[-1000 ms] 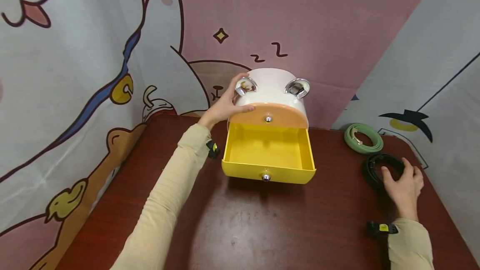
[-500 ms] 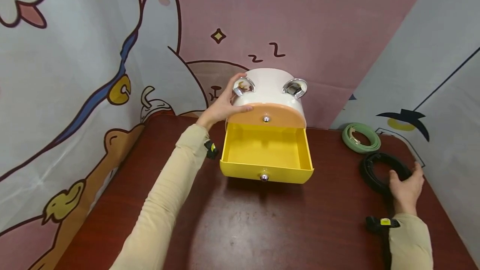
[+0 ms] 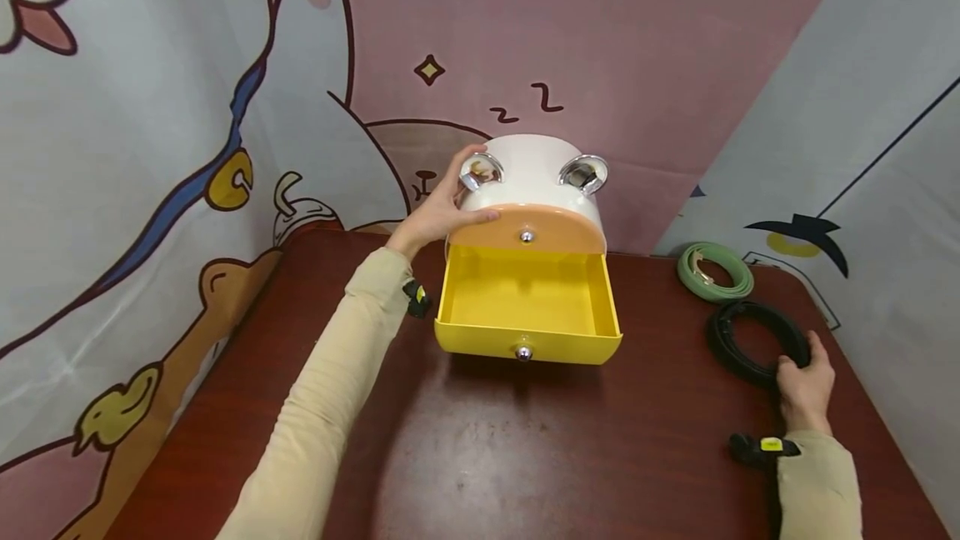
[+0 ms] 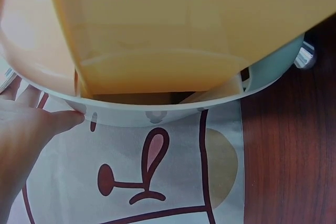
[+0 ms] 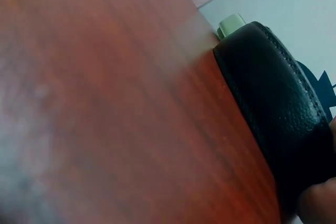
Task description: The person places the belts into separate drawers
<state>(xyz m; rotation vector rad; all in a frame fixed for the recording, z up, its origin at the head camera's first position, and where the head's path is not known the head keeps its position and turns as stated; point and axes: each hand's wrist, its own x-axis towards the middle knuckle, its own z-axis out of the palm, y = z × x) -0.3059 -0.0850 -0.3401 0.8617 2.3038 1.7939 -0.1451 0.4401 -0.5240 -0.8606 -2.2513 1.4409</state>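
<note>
A white drawer box with chrome eye-like rings stands against the back wall. Its peach upper drawer is shut, while the yellow lower drawer is pulled out with nothing inside. My left hand rests on the box's left side, thumb on the peach front and fingers extended, partly hidden behind one chrome ring. On the right, a coiled black belt is pinched at its near right edge between the thumb and fingers of my right hand. Stitching shows along the belt in the right wrist view.
Just behind the black belt lies a coiled green belt with a gold-coloured buckle. The dark red wooden table meets a cartoon-printed cloth at the back and both sides.
My right hand has closed from a spread pose onto the near right edge of the black belt. The left hand stays on the box. The head view has shifted slightly.
</note>
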